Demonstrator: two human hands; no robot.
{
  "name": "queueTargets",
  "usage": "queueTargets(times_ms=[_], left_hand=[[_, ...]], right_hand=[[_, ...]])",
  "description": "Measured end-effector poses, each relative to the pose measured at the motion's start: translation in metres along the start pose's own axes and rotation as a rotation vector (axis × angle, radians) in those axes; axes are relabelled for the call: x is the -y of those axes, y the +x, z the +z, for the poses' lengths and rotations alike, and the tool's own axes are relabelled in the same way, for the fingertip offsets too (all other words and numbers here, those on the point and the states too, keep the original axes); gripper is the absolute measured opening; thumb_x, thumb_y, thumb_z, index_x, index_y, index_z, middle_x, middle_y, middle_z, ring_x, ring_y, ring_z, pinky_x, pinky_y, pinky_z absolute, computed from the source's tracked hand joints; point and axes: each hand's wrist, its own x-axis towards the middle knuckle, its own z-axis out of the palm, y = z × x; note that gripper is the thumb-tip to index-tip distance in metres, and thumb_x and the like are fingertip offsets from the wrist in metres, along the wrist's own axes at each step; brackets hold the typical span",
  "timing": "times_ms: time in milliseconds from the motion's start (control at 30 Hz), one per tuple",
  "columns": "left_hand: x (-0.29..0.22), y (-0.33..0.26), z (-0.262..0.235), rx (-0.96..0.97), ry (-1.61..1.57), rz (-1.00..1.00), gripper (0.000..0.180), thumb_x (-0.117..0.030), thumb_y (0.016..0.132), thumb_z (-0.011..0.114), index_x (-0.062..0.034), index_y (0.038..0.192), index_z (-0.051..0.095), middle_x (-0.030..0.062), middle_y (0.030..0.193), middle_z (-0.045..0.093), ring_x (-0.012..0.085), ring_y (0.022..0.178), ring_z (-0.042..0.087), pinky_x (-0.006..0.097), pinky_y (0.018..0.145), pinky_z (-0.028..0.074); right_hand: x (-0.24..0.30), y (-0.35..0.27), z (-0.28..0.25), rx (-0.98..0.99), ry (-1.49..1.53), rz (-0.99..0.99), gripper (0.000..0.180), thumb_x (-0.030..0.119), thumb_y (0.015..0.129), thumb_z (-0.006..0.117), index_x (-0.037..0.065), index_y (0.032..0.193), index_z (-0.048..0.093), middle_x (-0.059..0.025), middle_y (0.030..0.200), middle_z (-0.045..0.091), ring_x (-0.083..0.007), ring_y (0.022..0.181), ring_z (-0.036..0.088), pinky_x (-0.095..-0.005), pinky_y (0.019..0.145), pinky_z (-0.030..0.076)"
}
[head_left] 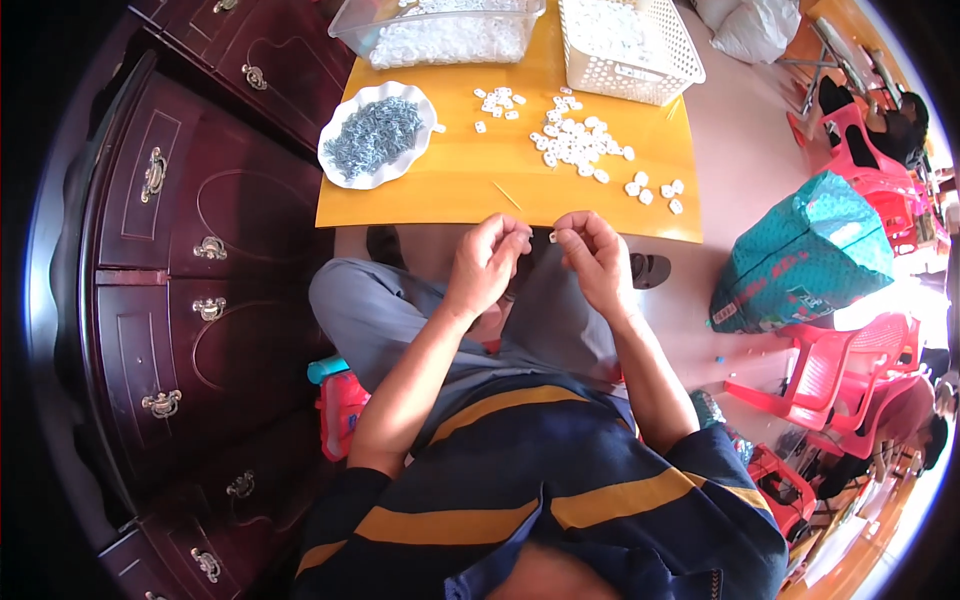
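Both my hands are raised over my lap, just off the table's front edge. A small white plastic piece is pinched between the thumb and forefinger of my right hand. Beside it my left hand is closed in a pinch, its fingertips a short gap from the piece; what it holds, if anything, is too small to make out. On the yellow table ahead lie a thin yellow stick and a spread of similar white pieces. A scalloped white plate of small grey metal parts stands at left.
A clear plastic bin and a perforated white basket, both with white pieces, stand at the table's far side. Dark red drawers line my left. A teal bag and red plastic chairs are to the right, with people beyond.
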Motion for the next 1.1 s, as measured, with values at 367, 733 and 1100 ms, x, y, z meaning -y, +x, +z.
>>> queueTargets(times_ms=[367,733,1100], left_hand=[[-0.012,-0.001,0.003,0.099,0.313,0.133,0.008,-0.007,0.098,0.060,0.0002,0.097,0.064,0.0116,0.078,0.068,0.0227,0.072,0.069,0.033,0.067,0.053],[-0.013,0.002,0.004,0.173,0.385,0.131,0.009,-0.008,0.098,0.061,-0.0003,0.096,0.064,0.0116,0.078,0.068,0.0244,0.072,0.068,0.034,0.068,0.053],[-0.019,0.002,0.004,0.157,0.360,0.116,0.006,-0.005,0.097,0.061,-0.0002,0.095,0.064,0.0095,0.076,0.067,0.0192,0.070,0.067,0.031,0.067,0.053]], right_hand=[[-0.013,-0.020,0.006,0.105,0.229,0.178,0.014,0.005,0.099,0.061,0.005,0.113,0.056,0.0014,0.095,0.058,-0.0039,0.074,0.053,-0.0194,0.066,0.045],[-0.014,-0.019,0.001,0.075,0.124,0.133,0.014,0.008,0.096,0.067,0.001,0.107,0.063,-0.0008,0.086,0.066,-0.0047,0.070,0.057,-0.0215,0.064,0.048],[-0.017,-0.018,0.003,0.034,0.208,0.176,0.012,0.009,0.092,0.069,0.002,0.101,0.069,0.0007,0.081,0.069,-0.0046,0.070,0.061,-0.0231,0.067,0.052]])
